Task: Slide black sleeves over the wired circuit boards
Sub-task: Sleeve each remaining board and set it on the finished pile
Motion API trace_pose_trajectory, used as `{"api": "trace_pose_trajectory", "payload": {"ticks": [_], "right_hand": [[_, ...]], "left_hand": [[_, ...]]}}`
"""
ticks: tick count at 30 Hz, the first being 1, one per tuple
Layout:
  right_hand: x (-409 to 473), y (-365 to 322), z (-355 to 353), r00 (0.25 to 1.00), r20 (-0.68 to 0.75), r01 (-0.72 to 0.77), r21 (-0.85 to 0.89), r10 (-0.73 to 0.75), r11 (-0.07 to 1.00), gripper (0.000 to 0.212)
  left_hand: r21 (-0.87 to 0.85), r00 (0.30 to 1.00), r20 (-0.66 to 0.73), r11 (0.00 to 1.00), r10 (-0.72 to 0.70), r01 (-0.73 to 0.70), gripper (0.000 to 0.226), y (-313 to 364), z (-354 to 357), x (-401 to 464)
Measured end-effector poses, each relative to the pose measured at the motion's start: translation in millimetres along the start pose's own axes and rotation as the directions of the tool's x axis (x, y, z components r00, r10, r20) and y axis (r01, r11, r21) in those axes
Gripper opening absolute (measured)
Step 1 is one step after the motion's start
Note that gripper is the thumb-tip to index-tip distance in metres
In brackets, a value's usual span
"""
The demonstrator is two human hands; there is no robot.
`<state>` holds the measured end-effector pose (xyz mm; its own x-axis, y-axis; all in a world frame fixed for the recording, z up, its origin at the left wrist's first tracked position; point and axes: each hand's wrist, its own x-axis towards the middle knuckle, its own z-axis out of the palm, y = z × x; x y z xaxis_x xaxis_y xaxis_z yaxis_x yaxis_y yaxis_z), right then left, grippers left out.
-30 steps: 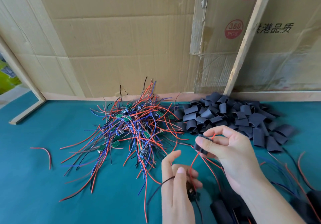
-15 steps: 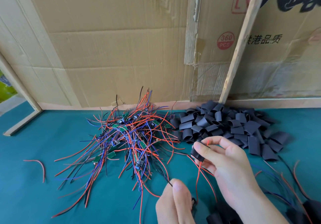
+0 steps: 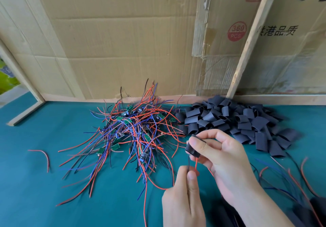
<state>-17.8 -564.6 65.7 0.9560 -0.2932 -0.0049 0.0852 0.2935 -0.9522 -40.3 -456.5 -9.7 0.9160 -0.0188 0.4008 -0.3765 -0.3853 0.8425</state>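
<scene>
My right hand (image 3: 227,159) pinches one black sleeve (image 3: 192,149) between thumb and fingers, held above the teal table. A red and a black wire (image 3: 192,165) run down out of the sleeve into my left hand (image 3: 183,200), which pinches them just below. The board on those wires is hidden. A tangled heap of red, blue and black wired circuit boards (image 3: 130,131) lies left of my hands. A pile of loose black sleeves (image 3: 234,121) lies behind my right hand.
The teal table (image 3: 53,182) ends at a cardboard wall (image 3: 123,41) with a leaning wooden slat (image 3: 247,41). A stray red wire (image 3: 42,156) lies at the left. Sleeved boards with trailing wires (image 3: 296,188) lie at the lower right.
My left hand has risen back into view and now pinches the wires close under the sleeve. My right hand holds the sleeve in about the same place. The camera tilted.
</scene>
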Motion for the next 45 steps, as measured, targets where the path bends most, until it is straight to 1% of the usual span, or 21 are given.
{"api": "trace_pose_trajectory", "payload": {"ticks": [4,8,9,11,13,14,16,19,21,22,25,26,30,34,37,40,42,43,45], "right_hand": [[-2,-1,1,0.998,0.055,0.014,-0.064,-0.011,0.998,0.043],[-2,-6,-5,0.992,0.123,0.038,-0.182,-0.015,0.983,0.043],[-2,-7,-6,0.988,0.154,0.028,-0.198,0.003,0.980,0.042],[-1,-10,-8,0.977,0.210,0.012,-0.203,0.032,0.979,0.032],[1,-13,-10,0.980,0.193,-0.022,-0.111,0.044,0.994,0.034],[2,-15,-11,0.984,0.172,-0.031,-0.063,0.042,0.998,0.032],[2,-17,-11,0.987,0.158,-0.029,-0.028,0.033,0.999,0.029],[0,-14,-8,0.985,0.170,-0.010,-0.086,0.024,0.996,0.037],[0,-11,-6,0.976,0.215,0.001,-0.126,0.026,0.992,0.036],[1,-10,-6,0.977,0.214,0.012,-0.128,0.016,0.992,0.036],[3,-13,-11,0.991,0.133,0.030,-0.094,-0.018,0.995,0.039],[3,-15,-12,0.992,0.128,0.027,-0.090,-0.015,0.996,0.040],[2,-15,-12,0.974,0.225,0.011,-0.174,0.029,0.985,0.036],[1,-16,-13,0.954,0.291,0.001,-0.238,0.070,0.971,0.027],[1,-17,-18,0.937,0.332,0.004,-0.316,0.106,0.949,0.022],[2,-16,-20,0.944,0.315,0.015,-0.333,0.097,0.943,0.023],[2,-17,-21,0.962,0.268,0.026,-0.289,0.055,0.957,0.022],[3,-18,-22,0.972,0.233,0.036,-0.262,0.027,0.965,0.022],[6,-21,-27,0.989,0.145,0.059,-0.194,-0.031,0.979,0.025]], "left_hand": [[-0.009,0.999,-0.015,1.000,0.028,-0.029,0.040,0,-2,-1],[-0.020,0.999,-0.036,1.000,0.013,-0.014,0.042,1,-2,-1],[-0.027,0.999,-0.037,1.000,0.003,-0.004,0.042,1,-2,-1],[-0.026,0.999,-0.035,1.000,-0.006,0.005,0.043,1,-2,-2],[-0.045,1.000,-0.015,0.999,-0.020,0.019,0.045,0,-2,-2],[-0.049,1.000,-0.015,0.999,-0.020,0.020,0.046,-1,-2,-3],[-0.060,1.000,-0.016,0.998,-0.025,0.024,0.048,1,-1,-4],[-0.059,1.000,-0.020,0.998,-0.016,0.014,0.047,1,0,-4],[-0.055,0.999,-0.037,0.998,0.001,-0.003,0.047,0,-1,-4],[-0.060,0.999,-0.034,0.998,0.003,-0.005,0.048,0,-1,-5],[-0.083,1.000,0.005,0.997,-0.009,0.009,0.054,5,-3,-6],[-0.088,1.000,0.016,0.996,-0.010,0.011,0.055,6,-3,-6],[-0.083,0.999,0.048,0.996,-0.005,0.009,0.062,8,-5,-6],[-0.085,0.999,0.031,0.996,-0.029,0.032,0.053,8,-7,-5],[-0.084,0.997,0.039,0.994,-0.074,0.077,0.048,9,-6,-4],[-0.150,0.994,0.038,0.983,-0.105,0.110,0.046,12,-6,-6],[-0.223,0.993,0.060,0.968,-0.103,0.114,0.037,13,-7,-6],[-0.254,0.990,0.097,0.960,-0.098,0.120,0.033,13,-8,-6],[-0.274,0.973,0.209,0.949,-0.097,0.153,0.033,11,-7,-6]]}}
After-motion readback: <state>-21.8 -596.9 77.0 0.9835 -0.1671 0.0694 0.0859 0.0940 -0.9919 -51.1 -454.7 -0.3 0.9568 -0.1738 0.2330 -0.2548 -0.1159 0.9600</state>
